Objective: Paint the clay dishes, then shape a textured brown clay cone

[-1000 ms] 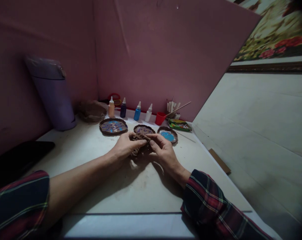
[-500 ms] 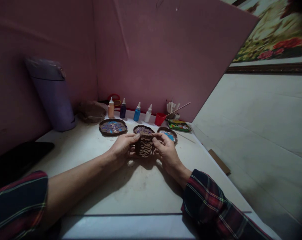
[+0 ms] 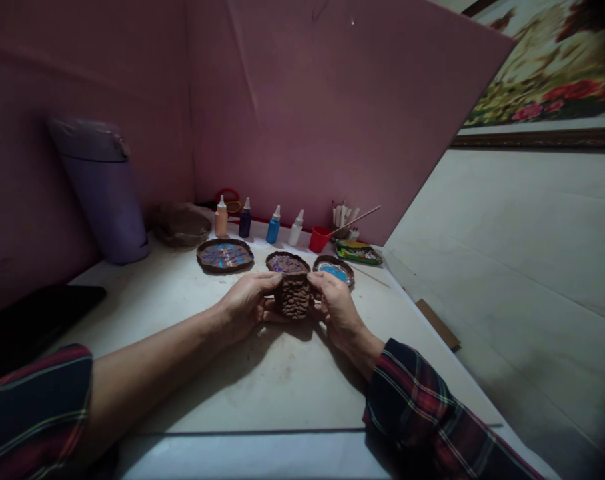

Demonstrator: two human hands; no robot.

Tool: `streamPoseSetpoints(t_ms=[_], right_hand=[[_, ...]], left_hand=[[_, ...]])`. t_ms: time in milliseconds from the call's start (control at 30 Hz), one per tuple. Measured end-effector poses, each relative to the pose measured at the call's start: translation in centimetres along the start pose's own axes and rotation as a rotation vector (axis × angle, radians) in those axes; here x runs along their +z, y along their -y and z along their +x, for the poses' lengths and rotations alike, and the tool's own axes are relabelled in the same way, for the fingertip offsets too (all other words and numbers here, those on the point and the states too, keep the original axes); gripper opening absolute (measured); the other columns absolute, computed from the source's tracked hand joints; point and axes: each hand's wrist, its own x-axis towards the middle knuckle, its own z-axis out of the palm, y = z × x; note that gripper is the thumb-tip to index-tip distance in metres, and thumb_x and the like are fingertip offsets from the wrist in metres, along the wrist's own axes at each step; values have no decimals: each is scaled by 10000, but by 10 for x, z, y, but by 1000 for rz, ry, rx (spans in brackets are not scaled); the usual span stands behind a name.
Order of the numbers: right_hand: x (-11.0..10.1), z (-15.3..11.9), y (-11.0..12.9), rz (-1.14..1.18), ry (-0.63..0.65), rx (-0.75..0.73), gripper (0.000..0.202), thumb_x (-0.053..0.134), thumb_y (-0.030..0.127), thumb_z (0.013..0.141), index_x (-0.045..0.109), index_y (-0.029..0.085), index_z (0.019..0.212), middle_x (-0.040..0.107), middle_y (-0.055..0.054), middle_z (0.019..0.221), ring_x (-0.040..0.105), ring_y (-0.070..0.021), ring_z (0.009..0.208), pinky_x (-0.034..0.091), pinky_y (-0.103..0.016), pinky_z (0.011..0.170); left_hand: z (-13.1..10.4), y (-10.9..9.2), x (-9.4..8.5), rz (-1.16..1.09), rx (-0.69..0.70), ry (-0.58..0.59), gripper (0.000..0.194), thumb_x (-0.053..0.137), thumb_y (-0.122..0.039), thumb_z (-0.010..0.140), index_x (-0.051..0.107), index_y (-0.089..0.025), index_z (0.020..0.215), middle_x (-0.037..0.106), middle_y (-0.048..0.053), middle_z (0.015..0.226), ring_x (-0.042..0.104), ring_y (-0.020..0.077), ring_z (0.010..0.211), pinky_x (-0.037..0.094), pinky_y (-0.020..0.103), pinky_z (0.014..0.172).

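Note:
Between my two hands is a small brown clay cup [image 3: 294, 297] with a rippled, scaly outer surface, held just above the white table [image 3: 262, 393]. My left hand [image 3: 247, 303] grips its left side, thumb at the rim and fingers under and behind. On the right side, my right hand [image 3: 335, 303] pinches the wall near the rim. Just behind the cup lies a small clay dish with purple paint [image 3: 286, 261], partly covered by it. A clay dish with blue and white paint [image 3: 335, 270] sits behind my right hand. To the left rests a larger clay dish [image 3: 225, 255] with purple and blue swirls.
Along the back stand an orange bottle [image 3: 221, 220], a dark bottle [image 3: 245, 221], a blue bottle [image 3: 273, 228] and a white bottle [image 3: 296, 231]. Further right are a red cup [image 3: 319, 239] with a stick and a green packet [image 3: 358, 252]. A purple tumbler [image 3: 107, 200] stands left, near bagged clay [image 3: 182, 223].
The clay cup has shifted slightly right and down, tilting a little. My right fingers have closed in nearer its rim, and my left thumb still presses the rim.

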Motion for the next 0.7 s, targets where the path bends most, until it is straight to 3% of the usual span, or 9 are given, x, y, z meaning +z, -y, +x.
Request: streamPoseSetpoints(t_ms=[200,700], right_hand=[[0,0,0,25,23,-27,313,757,416,614,597,174,729,587,9,668,508,-113,617,395,-211,505],[3,-3,4,144,22,50,210,700,195,559,590,169,738,602,16,624,549,-113,573,448,-208,495]], left_hand=[[2,0,-2,14,5,15,258,501,-187,855,617,-80,1058,690,178,938,685,229,705,583,381,636],[2,0,-3,14,0,31,289,483,-163,860,595,-38,1094,683,206,932,684,235,699,579,395,659]])
